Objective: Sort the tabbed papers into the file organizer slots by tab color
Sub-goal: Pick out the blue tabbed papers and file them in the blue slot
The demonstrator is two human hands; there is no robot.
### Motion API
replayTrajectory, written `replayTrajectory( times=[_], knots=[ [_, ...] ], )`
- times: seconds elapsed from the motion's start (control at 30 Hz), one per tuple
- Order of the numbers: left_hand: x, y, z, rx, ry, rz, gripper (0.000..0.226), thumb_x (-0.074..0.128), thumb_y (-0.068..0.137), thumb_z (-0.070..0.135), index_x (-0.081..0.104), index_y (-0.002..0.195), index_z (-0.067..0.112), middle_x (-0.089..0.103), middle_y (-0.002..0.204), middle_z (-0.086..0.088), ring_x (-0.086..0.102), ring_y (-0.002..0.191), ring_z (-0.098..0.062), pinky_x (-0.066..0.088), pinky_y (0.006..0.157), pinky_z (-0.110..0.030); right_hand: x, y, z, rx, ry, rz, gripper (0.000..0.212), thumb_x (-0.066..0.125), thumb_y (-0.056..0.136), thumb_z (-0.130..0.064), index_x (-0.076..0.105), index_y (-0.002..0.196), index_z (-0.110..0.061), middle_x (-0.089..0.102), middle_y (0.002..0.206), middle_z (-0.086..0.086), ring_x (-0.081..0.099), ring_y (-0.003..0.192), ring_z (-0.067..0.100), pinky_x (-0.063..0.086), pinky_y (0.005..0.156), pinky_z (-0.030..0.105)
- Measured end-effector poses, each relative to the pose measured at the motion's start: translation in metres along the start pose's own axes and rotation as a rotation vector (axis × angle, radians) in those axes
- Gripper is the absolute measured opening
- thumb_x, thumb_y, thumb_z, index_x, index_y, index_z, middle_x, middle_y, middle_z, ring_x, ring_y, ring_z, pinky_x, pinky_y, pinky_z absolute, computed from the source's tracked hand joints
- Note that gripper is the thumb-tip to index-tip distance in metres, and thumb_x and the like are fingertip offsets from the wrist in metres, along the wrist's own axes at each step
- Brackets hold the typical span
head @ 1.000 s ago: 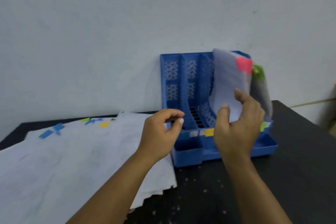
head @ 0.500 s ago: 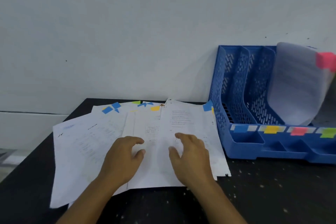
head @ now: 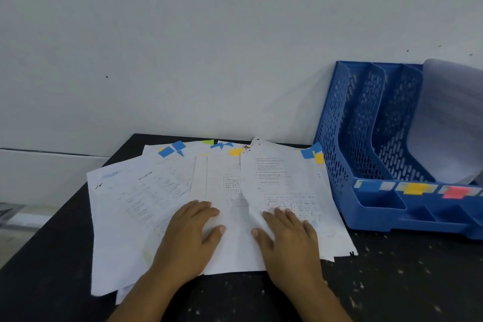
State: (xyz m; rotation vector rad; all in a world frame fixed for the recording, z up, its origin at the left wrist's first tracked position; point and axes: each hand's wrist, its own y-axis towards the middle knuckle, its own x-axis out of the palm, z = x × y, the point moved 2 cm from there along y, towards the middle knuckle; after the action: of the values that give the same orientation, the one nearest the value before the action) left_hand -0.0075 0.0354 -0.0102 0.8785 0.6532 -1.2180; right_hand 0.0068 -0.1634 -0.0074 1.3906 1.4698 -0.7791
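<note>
Left hand and right hand both flat, fingers relaxed, pressing on the spread papers with blue, yellow and green tabs on the black table; blue organizer just right of the pile against the wall, one curled sheet standing in its pink-labelled slot
</note>
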Motion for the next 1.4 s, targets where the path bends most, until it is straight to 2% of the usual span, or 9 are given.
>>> replayTrajectory(
  times=[0.13,0.27,0.4,0.53,0.67,0.87,1.07,1.3,1.4],
  knots=[
    [-0.009,0.001,0.006,-0.049,-0.095,0.063,0.042,0.057,0.089,0.045,0.054,0.129,0.032,0.048,0.135,0.013,0.04,0.13,-0.009,0.03,0.107,-0.026,-0.002,-0.002,-0.001,-0.024,0.157,0.165,0.064,0.024,0.09,-0.063,0.06,0.13,-0.029,0.061,0.132,-0.007,0.054,0.125,0.014,0.034,0.11,0.046],
    [-0.027,0.001,0.023,-0.174,-0.403,0.155,0.048,0.051,0.087,0.051,0.045,0.134,0.04,0.064,0.114,0.013,0.064,0.091,-0.004,0.048,0.079,-0.019,0.0,-0.013,-0.022,-0.173,0.159,0.177,0.053,0.025,0.097,-0.06,0.059,0.127,-0.033,0.065,0.125,-0.014,0.058,0.116,0.006,0.043,0.103,0.046],
    [-0.03,0.002,0.019,-0.403,-0.714,0.039,0.059,0.06,0.083,0.057,0.031,0.134,0.053,0.069,0.107,0.01,0.069,0.094,-0.014,0.055,0.086,-0.043,0.006,-0.021,-0.042,-0.297,0.172,0.151,0.048,0.03,0.096,-0.059,0.059,0.125,-0.033,0.065,0.123,-0.015,0.059,0.114,0.004,0.044,0.1,0.043],
    [-0.031,0.001,0.016,-0.457,-0.654,0.028,0.071,0.069,0.086,0.026,0.026,0.14,0.045,0.064,0.111,0.011,0.063,0.098,-0.012,0.052,0.087,-0.04,0.012,-0.023,-0.047,-0.376,0.173,0.093,0.045,0.045,0.09,-0.058,0.06,0.124,-0.034,0.065,0.123,-0.016,0.058,0.115,0.004,0.045,0.1,0.044],
    [-0.037,0.0,0.007,-0.47,-0.613,0.023,0.076,0.066,0.088,0.013,0.024,0.142,0.046,0.063,0.112,0.011,0.061,0.099,-0.01,0.05,0.085,-0.034,0.003,-0.023,-0.047,-0.367,0.24,0.032,0.068,0.032,0.087,-0.076,0.058,0.131,-0.031,0.059,0.133,-0.015,0.049,0.125,0.004,0.034,0.109,0.036],
    [-0.066,-0.003,-0.016,-0.481,-0.448,0.136,0.041,0.053,0.09,0.004,0.061,0.12,0.031,0.057,0.118,0.002,0.053,0.095,-0.015,0.041,0.073,-0.025,-0.01,-0.009,-0.005,-0.022,0.045,0.198,0.044,0.047,0.089,-0.051,0.068,0.117,-0.024,0.07,0.116,-0.006,0.06,0.113,0.019,0.05,0.092,0.041],
    [-0.097,-0.006,-0.04,-0.576,-0.334,0.158,0.042,0.069,0.086,0.015,0.06,0.125,0.025,0.055,0.114,-0.001,0.052,0.094,-0.021,0.044,0.078,-0.036,-0.014,-0.009,0.009,0.053,-0.077,-0.135,0.088,0.006,0.076,-0.081,0.03,0.148,-0.036,0.027,0.157,-0.013,0.016,0.147,0.014,0.015,0.116,0.041],
    [-0.097,-0.022,-0.056,-0.609,-0.335,0.149,0.043,0.064,0.089,0.012,0.058,0.129,0.025,0.053,0.13,-0.006,0.05,0.103,-0.022,0.045,0.085,-0.04,-0.024,0.001,0.014,0.167,-0.163,-0.045,0.056,0.029,0.097,-0.059,0.028,0.148,-0.036,0.023,0.159,-0.009,0.009,0.149,0.014,0.007,0.119,0.048],
    [-0.093,-0.023,-0.055,-0.594,-0.355,0.15,0.043,0.064,0.089,0.013,0.058,0.129,0.026,0.054,0.126,-0.004,0.051,0.1,-0.021,0.045,0.083,-0.038,-0.022,-0.003,0.006,0.113,-0.08,-0.039,0.066,0.029,0.09,-0.069,0.029,0.148,-0.037,0.024,0.159,-0.01,0.008,0.149,0.012,0.002,0.119,0.047]
  ],
)
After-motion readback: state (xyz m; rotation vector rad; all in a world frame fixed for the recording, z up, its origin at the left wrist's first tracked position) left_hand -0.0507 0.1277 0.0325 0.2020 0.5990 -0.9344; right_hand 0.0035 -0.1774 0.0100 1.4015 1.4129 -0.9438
